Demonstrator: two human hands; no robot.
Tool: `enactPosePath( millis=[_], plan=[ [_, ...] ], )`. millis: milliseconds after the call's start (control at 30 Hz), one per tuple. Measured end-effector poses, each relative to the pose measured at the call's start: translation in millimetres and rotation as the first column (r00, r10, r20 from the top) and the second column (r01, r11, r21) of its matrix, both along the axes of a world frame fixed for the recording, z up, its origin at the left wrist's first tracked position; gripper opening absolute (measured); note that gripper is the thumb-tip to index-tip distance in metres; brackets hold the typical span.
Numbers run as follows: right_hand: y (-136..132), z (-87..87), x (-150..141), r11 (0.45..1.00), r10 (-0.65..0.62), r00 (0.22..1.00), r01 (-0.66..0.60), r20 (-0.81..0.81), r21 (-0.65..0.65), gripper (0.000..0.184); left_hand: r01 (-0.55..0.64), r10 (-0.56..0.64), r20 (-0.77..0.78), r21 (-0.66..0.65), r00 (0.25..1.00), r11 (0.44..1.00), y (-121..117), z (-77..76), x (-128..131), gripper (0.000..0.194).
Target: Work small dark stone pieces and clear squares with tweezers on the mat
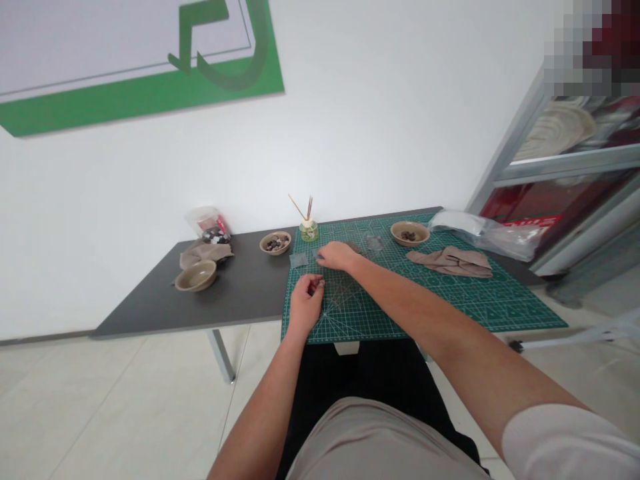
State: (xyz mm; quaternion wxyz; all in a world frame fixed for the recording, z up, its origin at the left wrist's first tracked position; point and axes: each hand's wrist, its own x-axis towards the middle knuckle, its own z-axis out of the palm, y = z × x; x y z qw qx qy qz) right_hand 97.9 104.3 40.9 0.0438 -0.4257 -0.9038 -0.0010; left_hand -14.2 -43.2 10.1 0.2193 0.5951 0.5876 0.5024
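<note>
My right hand reaches across the green cutting mat, its fingers closed and pointing down. A small bluish-grey piece shows at its fingertips; I cannot tell whether it is gripped or only touched. Just left of it lies a flat, see-through grey square on the mat's edge. Nearer to me, my left hand rests with curled fingers, thumb and forefinger pressed together; what they hold, if anything, is too small to name. Behind my right wrist stands a small clear container, and a brownish thing there is partly hidden.
A reed diffuser stands at the mat's back left. Bowls of small dark pieces flank it, one left, one right. A brown cloth and plastic bag lie right. Far left are another bowl, cloth and bag.
</note>
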Motion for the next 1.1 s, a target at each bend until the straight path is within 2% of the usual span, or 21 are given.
enactPosePath(
  millis=[100,200,267,367,500,567,633,800,867,967,1100],
  plan=[
    [-8.6,5.7,0.6,0.999,-0.024,0.999,0.025,-0.029,0.039,0.028,-0.006,0.006,0.01,-0.008,1.0,1.0,1.1,-1.7,-1.0,0.017],
    [-19.7,16.0,10.8,0.988,-0.106,0.986,0.119,-0.13,0.098,0.035,-0.055,0.055,0.001,0.001,0.998,0.998,4.3,-4.6,-2.5,0.021],
    [-29.9,22.1,25.1,0.964,-0.186,0.921,0.239,-0.343,0.119,0.032,-0.074,0.074,-0.052,0.01,0.996,0.997,6.7,-5.3,-2.2,0.019],
    [-51.6,21.6,51.9,0.949,-0.223,0.824,0.307,-0.521,0.079,0.025,-0.005,0.007,-0.162,0.013,0.987,1.0,8.5,-4.6,1.9,0.016],
    [-80.8,0.8,76.3,0.954,-0.261,0.823,0.3,-0.505,-0.003,0.019,0.132,-0.137,-0.304,-0.04,0.943,0.991,6.8,-3.4,9.3,0.019],
    [-88.0,-10.5,80.6,0.958,-0.264,0.829,0.285,-0.492,-0.033,0.019,0.145,-0.149,-0.353,-0.037,0.924,0.989,5.9,-3.4,11.3,0.018],
    [-89.6,-17.5,81.9,0.97,-0.235,0.826,0.236,-0.512,-0.064,0.018,0.145,-0.147,-0.338,-0.033,0.93,0.989,5.9,-3.3,11.8,0.017],
    [-85.5,-19.1,82.8,0.981,-0.189,0.738,0.173,-0.647,-0.088,0.016,0.075,-0.093,-0.186,-0.1,0.978,0.992,10.4,2.4,11.3,0.011],
    [-85.1,-18.5,83.2,0.98,-0.195,0.741,0.172,-0.642,-0.098,0.012,0.056,-0.08,-0.191,-0.126,0.978,0.99,14.2,7.2,11.7,0.006],
    [-84.6,-19.2,82.9,0.976,-0.212,0.74,0.198,-0.639,-0.095,0.011,0.035,-0.06,-0.258,-0.098,0.964,0.995,21.4,14.2,13.7,0.006],
    [-82.1,-21.6,81.2,0.973,-0.225,0.758,0.204,-0.613,-0.105,0.01,0.044,-0.063,-0.258,-0.08,0.964,0.996,30.6,15.7,19.0,0.009]
  ],
)
